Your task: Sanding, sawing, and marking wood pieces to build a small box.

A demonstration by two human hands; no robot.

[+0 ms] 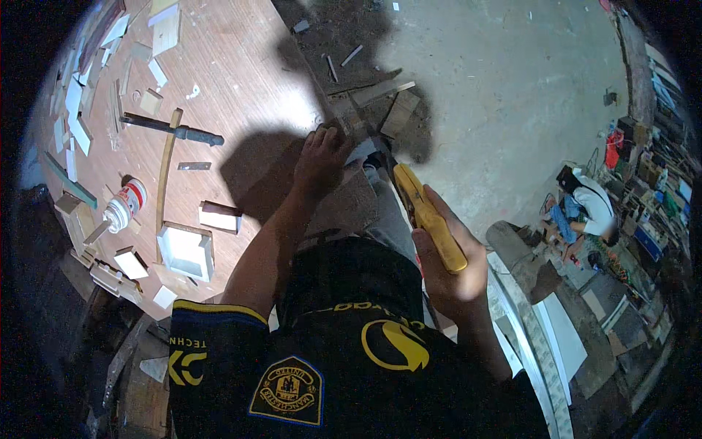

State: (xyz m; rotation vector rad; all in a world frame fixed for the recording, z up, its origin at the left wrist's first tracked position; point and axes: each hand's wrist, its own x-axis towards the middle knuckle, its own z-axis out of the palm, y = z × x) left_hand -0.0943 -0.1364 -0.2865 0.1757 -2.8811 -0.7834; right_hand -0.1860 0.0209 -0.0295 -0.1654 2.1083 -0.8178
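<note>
A handsaw with a yellow handle [436, 223] is gripped in my right hand [461, 267]. Its blade runs up and left from the handle toward the table edge, dim in the shadow. At that edge my left hand [319, 162] presses down with curled fingers on a wooden piece [345, 117], close beside the blade. How far the blade sits in the wood is too dark to tell. Left of my left arm, a black-handled tool [175, 129] lies across a thin curved wooden strip [167, 168]. A small metal plate [194, 166] rests nearby.
The wooden tabletop [234, 73] holds a white glue bottle with a red label [128, 203], an open box [186, 252], a small block [220, 217] and several offcuts. Wood scraps [401, 113] lie on the floor beyond the edge. Another person [589, 208] crouches at right.
</note>
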